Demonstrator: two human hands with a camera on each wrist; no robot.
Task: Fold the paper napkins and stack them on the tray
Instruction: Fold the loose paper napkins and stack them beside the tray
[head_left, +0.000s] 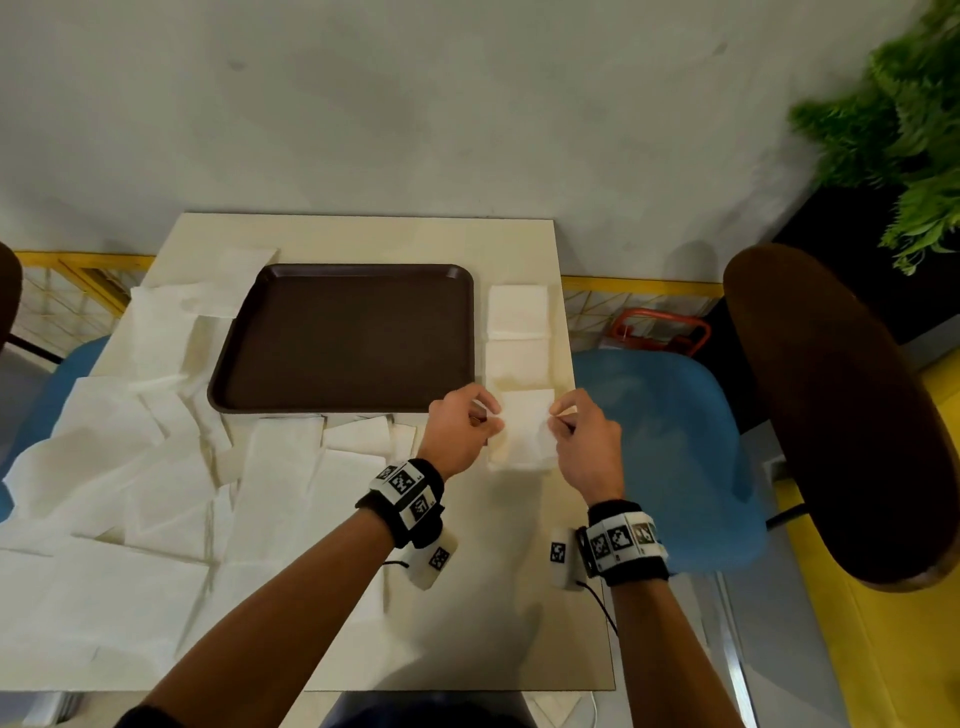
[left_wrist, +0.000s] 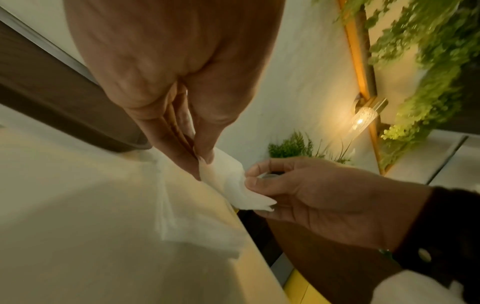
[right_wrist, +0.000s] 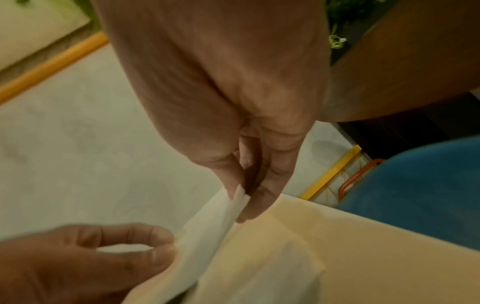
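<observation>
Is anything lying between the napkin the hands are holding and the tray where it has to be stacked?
Nothing visible does. Both the left hand and the right hand pinch the napkin just off the near right corner of the tray. The tray's dark surface is bare, and only open tabletop separates the two.

White napkins (head_left: 522, 431), dark brown tray (head_left: 343, 338), cream table (head_left: 519, 597), blue chair (head_left: 670, 441), black-and-white checkered wristbands (head_left: 402, 493)

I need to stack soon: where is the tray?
In the head view the brown tray sits mid-table, unfolded napkins to its left, folded napkins to its right.
</observation>
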